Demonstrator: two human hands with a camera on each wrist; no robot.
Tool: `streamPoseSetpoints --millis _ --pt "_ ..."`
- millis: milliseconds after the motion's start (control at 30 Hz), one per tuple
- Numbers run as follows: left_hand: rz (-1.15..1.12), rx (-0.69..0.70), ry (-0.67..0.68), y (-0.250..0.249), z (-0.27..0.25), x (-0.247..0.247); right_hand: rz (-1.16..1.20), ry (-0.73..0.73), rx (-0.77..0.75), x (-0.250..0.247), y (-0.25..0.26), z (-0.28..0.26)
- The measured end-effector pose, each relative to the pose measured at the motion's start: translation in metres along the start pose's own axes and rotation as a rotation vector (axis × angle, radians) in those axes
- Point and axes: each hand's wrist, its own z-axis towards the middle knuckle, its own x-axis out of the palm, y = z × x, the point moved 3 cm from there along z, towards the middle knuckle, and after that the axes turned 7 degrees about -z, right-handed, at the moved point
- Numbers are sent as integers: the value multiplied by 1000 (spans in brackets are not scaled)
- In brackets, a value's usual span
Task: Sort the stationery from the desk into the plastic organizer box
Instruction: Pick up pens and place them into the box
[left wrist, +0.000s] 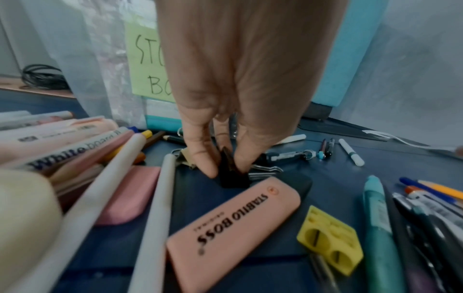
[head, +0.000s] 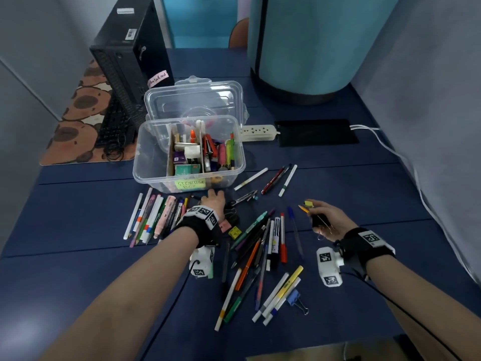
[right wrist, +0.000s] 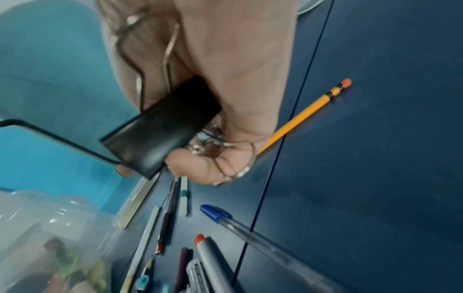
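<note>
The clear plastic organizer box point(head: 153, 162) stands open mid-desk with a green "STORAGE BOX" note; erasers, markers and small items fill its compartments. Just in front of it my left hand point(head: 217, 198) reaches down, and in the left wrist view its fingertips point(left wrist: 205, 168) pinch a black binder clip point(left wrist: 233, 178) that sits on the desk. My right hand point(head: 316, 214) hovers to the right and grips a large black binder clip point(right wrist: 162, 134) together with other wire-handled clips. A yellow pencil point(right wrist: 305, 115) sticks out from behind its fingers.
Pens and markers lie in a row at the left point(head: 153, 217) and in a loose pile at the centre point(head: 260, 251). A pink eraser point(left wrist: 233, 228), a yellow sharpener point(left wrist: 330, 239) and a blue binder clip point(head: 296, 299) lie nearby. The box lid point(head: 195, 100), power strip point(head: 257, 132) and computer tower point(head: 130, 56) stand behind.
</note>
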Motion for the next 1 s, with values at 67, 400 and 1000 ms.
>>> streamPoseSetpoints --millis 67,400,1000 --pt "23 -2 -12 0 0 1 9 46 35 -1 -3 -6" --pt "-57 92 -91 5 -15 -13 49 264 107 14 -32 -39" --pt "-886 -71 -144 7 -54 -16 -1804 263 13 63 -85 -84"
